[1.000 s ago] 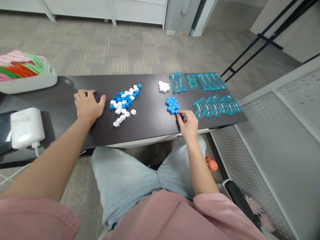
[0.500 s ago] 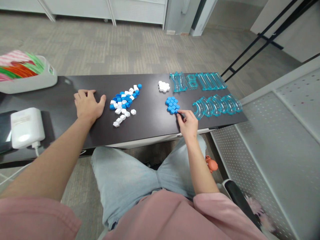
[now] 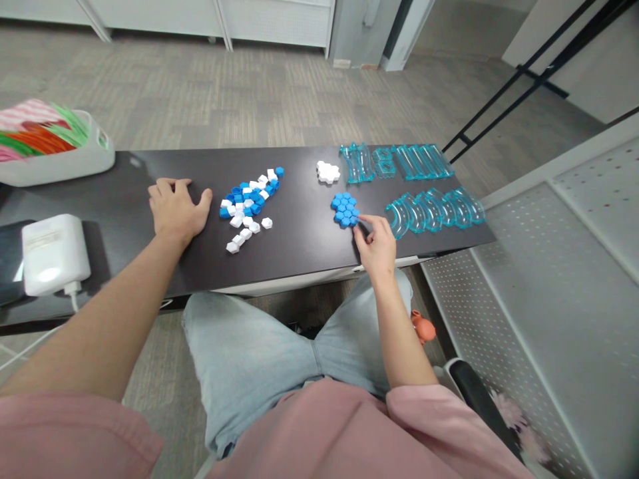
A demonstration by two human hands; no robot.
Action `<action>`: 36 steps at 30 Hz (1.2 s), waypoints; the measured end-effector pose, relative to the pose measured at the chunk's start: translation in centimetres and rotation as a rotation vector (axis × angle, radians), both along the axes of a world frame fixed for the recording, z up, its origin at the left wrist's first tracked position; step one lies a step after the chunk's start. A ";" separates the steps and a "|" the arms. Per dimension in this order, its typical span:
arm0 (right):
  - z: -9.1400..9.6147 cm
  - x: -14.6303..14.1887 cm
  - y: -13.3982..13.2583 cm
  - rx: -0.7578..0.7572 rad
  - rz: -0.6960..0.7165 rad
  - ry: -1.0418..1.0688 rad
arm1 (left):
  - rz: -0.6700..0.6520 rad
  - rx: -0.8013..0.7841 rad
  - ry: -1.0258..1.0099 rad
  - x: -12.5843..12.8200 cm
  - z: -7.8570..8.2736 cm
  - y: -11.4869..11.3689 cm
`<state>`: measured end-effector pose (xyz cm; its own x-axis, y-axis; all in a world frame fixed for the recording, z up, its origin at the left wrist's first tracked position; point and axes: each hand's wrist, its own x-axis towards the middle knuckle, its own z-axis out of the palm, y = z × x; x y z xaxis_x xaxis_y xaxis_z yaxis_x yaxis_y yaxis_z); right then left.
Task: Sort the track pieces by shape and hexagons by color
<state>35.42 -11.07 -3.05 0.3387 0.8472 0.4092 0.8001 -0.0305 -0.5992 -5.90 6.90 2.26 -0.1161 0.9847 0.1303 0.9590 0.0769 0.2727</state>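
A flat cluster of blue hexagonal pieces (image 3: pixel 344 209) lies on the dark tabletop (image 3: pixel 294 229). At its near right edge is my right hand (image 3: pixel 377 246), thumb and forefinger apart, with nothing visible between them. My left hand (image 3: pixel 174 209) rests on the tabletop with fingers spread and holds nothing. Between the hands, closer to the left one, is a loose pile of blue and white hexagonal pieces (image 3: pixel 249 196). Several white pieces (image 3: pixel 244 234) trail from it toward the near edge. Just behind the blue cluster sits a small group of white hexagonal pieces (image 3: pixel 328 173).
Clear teal plastic tubes (image 3: pixel 422 162) and curved teal pieces (image 3: pixel 434 211) lie in rows at the right end. On the left stand a white charger (image 3: pixel 54 256) with a cable and a white bin (image 3: pixel 94 156) of colourful strips. A perforated grey panel (image 3: pixel 539 293) borders the right.
My right thumb and forefinger have parted from their pinch at the blue cluster's near edge. My left hand has stayed in place.
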 end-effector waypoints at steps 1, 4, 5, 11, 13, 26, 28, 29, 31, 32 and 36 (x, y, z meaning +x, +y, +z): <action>-0.1 0.1 0.1 0.002 0.006 -0.003 | 0.000 0.002 0.000 0.0 0.0 0.0; -0.4 0.3 0.2 0.020 0.018 -0.023 | -0.006 0.010 0.000 -0.1 -0.1 0.0; -0.5 0.4 0.1 0.031 0.017 -0.031 | -0.008 0.013 0.000 -0.1 -0.2 0.1; 0.5 -0.5 -0.6 0.087 0.055 -0.003 | -0.014 0.012 -0.017 -0.2 -0.2 0.1; 1.1 -2.3 -0.4 0.062 0.172 0.015 | -0.016 0.012 -0.022 -0.3 -0.3 0.1; 3.6 -15.0 8.6 -0.333 0.596 -0.098 | -0.010 0.041 -0.033 -0.5 -1.0 0.3; 3.5 -14.6 8.5 -0.314 0.605 -0.066 | -0.009 0.038 -0.037 -0.4 -1.0 0.2; 3.5 -14.3 8.4 -0.292 0.607 -0.037 | -0.009 0.039 -0.039 -0.4 -1.0 0.2; 3.6 -13.5 8.0 -0.246 0.599 0.034 | -0.009 0.044 -0.042 -0.4 -1.0 0.2; 3.7 -13.0 7.9 -0.227 0.591 0.068 | -0.011 0.047 -0.045 -0.5 -1.1 0.2; 5.2 -9.2 9.2 -0.152 0.570 0.114 | -0.017 0.053 -0.061 -0.6 -1.2 0.3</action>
